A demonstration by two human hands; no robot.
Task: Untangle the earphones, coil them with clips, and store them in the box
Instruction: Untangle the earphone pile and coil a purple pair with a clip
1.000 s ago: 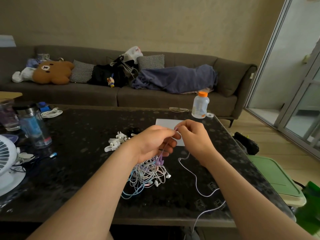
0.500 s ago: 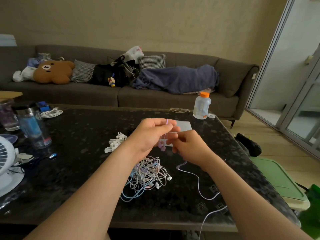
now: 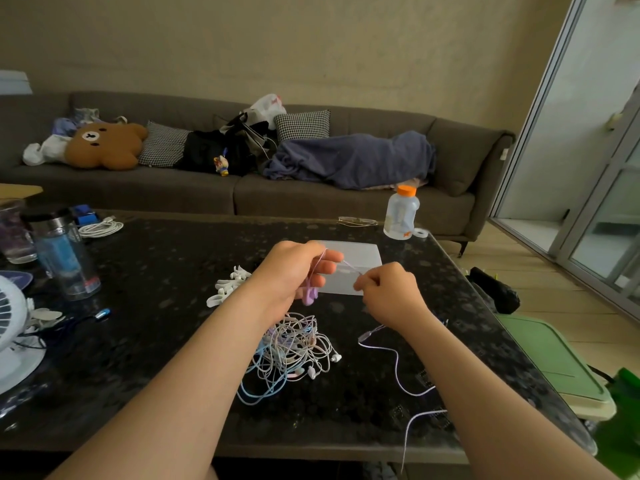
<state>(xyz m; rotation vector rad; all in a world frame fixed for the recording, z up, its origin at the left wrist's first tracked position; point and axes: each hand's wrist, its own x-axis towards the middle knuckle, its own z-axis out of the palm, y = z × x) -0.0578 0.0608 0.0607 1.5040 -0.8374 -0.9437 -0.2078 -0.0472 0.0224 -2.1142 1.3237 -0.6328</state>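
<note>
Above a dark worktop [image 3: 156,306], the left grip [image 3: 294,271] curls round a purple earphone cable [image 3: 350,267], its buds dangling below; the right grip [image 3: 388,292] pinches the same cable just beside. A tangled earphone pile [image 3: 291,351] lies beneath, white clips [image 3: 227,285] left, clear box [image 3: 362,254] behind.

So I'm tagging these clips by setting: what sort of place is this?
Most likely a home living room: a long grey sofa strewn with a bear cushion and a blanket, with a dark coffee table before it.
</note>
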